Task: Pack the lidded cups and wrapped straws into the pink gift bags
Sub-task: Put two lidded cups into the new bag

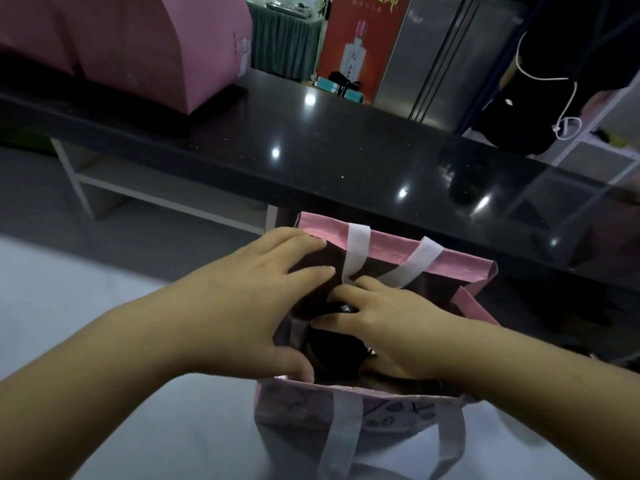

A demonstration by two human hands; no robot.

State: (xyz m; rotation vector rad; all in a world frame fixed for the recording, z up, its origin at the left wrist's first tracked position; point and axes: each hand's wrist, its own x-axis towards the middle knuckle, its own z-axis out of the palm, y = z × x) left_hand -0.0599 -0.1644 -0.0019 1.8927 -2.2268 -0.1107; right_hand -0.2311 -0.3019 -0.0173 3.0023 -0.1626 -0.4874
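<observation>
A pink bag [398,252] stands open on a pale surface [69,299], just in front of a dark glossy counter [311,140]; its far white handle [360,251] is folded inward over the mouth, its near handle [343,431] hangs down the patterned front. The left hand [249,306] rests at the bag's left edge, fingers spread fairly wide and reaching into the opening, thumb at the near rim; it grips nothing that can be made out. The right hand [388,330] is down inside the bag, fingers curled over a dark rounded thing, the cup [332,355], which sits low in the bag; whether the fingers truly clasp it or only press on it cannot be told. More pink bags [138,46] stand on the counter at far left, well apart. A white cable [568,98] hangs at right.
</observation>
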